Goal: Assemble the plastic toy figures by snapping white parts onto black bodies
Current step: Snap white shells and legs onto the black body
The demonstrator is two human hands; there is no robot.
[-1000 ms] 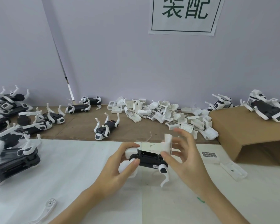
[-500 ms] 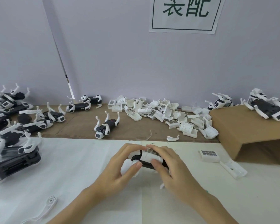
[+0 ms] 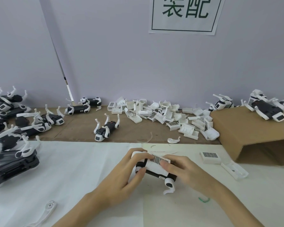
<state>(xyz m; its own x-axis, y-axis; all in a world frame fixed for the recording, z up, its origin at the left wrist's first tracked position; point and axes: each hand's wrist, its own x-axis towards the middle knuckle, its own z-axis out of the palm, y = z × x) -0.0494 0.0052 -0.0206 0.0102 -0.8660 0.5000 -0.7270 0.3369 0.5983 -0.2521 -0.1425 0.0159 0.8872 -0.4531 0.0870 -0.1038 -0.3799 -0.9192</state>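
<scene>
You're pressing the white grille cover (image 3: 157, 163) onto the black body (image 3: 156, 173), low over the white worktop (image 3: 56, 177). Left hand (image 3: 121, 179) is gripping the body's end, right hand (image 3: 184, 171) is pushing flat with fingers (image 3: 166, 166) together. Looks nearly seated, so probably one firm squeeze next.

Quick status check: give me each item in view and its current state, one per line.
Left hand: gripping the figure's left end.
Right hand: pressing the white cover down.
White cover: on top of the black body.
Black body: held, legs attached.
Spare covers pile: loose, unused.
Figure on cardboard: on its back, legs up.
Loose leg: unattached.
</scene>
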